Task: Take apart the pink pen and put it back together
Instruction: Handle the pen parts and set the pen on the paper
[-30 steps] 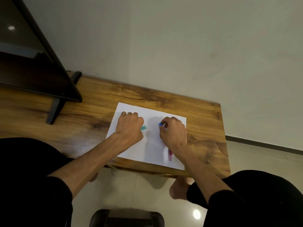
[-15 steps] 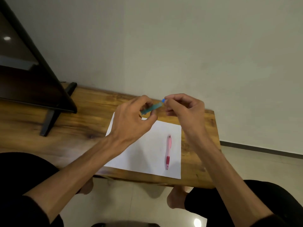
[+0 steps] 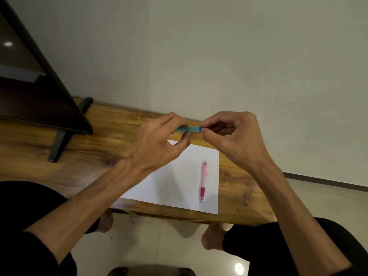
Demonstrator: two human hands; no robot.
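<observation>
The pink pen (image 3: pixel 203 181) lies whole on the white sheet of paper (image 3: pixel 175 188), its dark pink grip and tip toward me; neither hand touches it. Above the table's far edge I hold a teal pen (image 3: pixel 189 128) level between both hands. My left hand (image 3: pixel 159 144) pinches its left part, which the fingers mostly hide. My right hand (image 3: pixel 235 136) pinches the end with the blue band.
The wooden table (image 3: pixel 99 156) stands against a pale wall. A black monitor (image 3: pixel 35 86) on a stand (image 3: pixel 59 144) occupies the table's left part. My knees in black cloth sit at the near edge, with bare feet on the tiled floor below.
Both hands rose from the paper with the teal pen and now hold it above the table's far edge. The pink pen, earlier under my right hand, lies uncovered. The view tilted up slightly.
</observation>
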